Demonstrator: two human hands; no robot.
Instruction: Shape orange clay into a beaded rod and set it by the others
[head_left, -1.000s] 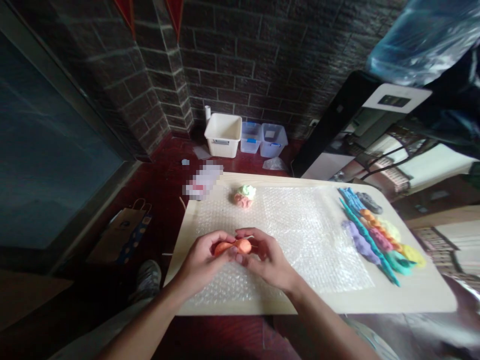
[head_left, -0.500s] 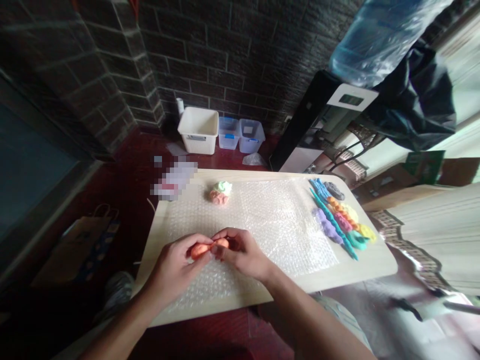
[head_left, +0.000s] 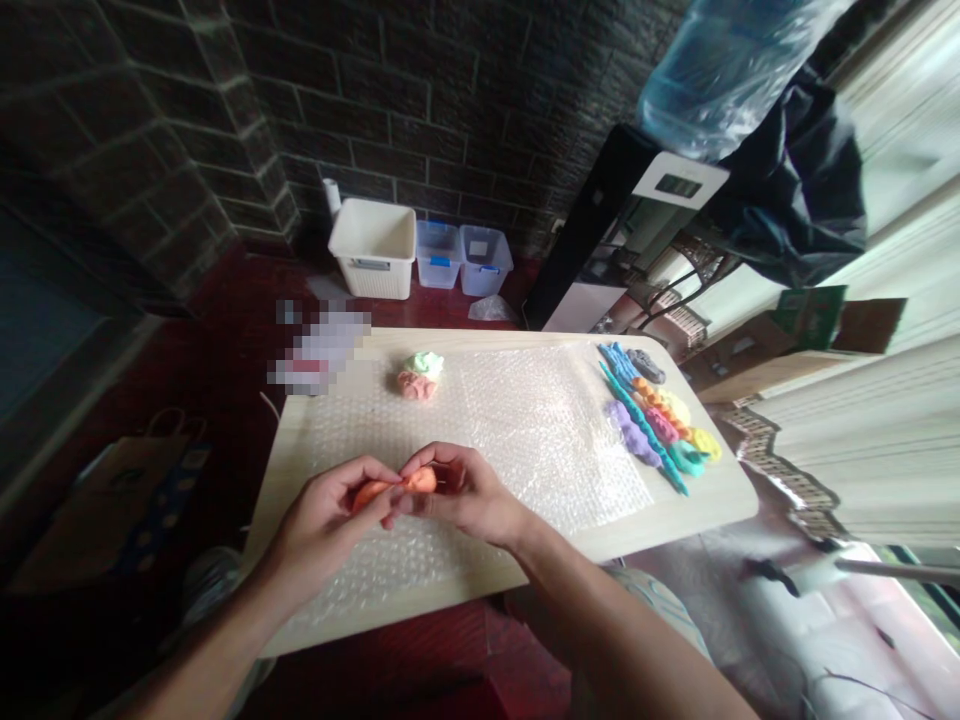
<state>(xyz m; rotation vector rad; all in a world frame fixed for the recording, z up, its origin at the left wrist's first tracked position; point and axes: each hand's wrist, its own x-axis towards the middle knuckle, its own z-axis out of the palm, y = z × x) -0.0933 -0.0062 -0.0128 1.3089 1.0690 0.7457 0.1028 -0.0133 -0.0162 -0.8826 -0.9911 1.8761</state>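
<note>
A lump of orange clay (head_left: 394, 487) is pinched between both my hands just above the bubble wrap (head_left: 525, 430) on the pale wooden table (head_left: 720, 500). My left hand (head_left: 322, 520) grips its left end with curled fingers. My right hand (head_left: 461, 495) pinches its right end. A small ball of green and pink clay (head_left: 420, 375) lies on the bubble wrap farther back. A row of coloured clay pieces (head_left: 652, 420) lies at the table's right side.
A white bin (head_left: 373, 247) and two clear boxes (head_left: 465, 258) stand on the red floor by the brick wall. A water dispenser (head_left: 637, 220) stands at the back right. A paper bag (head_left: 135, 480) sits on the floor at left.
The camera has swung to the right, so the table sits further left in view. My hands stay on the orange clay, which looks more stretched out than a second ago.
</note>
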